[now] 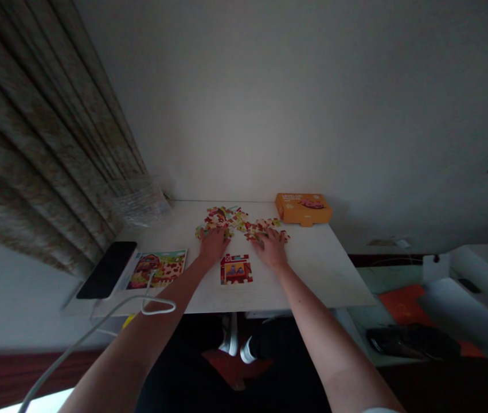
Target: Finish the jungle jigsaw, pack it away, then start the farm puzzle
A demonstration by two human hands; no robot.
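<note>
Loose puzzle pieces point(224, 215) lie in a heap towards the back of the white table point(312, 275). My left hand point(213, 243) rests on the left part of the heap, its fingers apart. On the pieces at the right point(265, 223) lies my right hand point(272, 246), fingers spread. Between my wrists and nearer the front edge sits a joined puzzle section point(235, 271) with a red building and two blue figures; neither hand touches it. A picture sheet point(160, 268) with a barn lies to the left, partly under a cable.
An orange puzzle box point(304, 209) stands at the back right. At the left are a black tablet or phone point(108, 269) and clear plastic packaging point(140, 203). A white cable point(97, 324) loops above my left forearm. Curtains point(41, 126) hang at the left.
</note>
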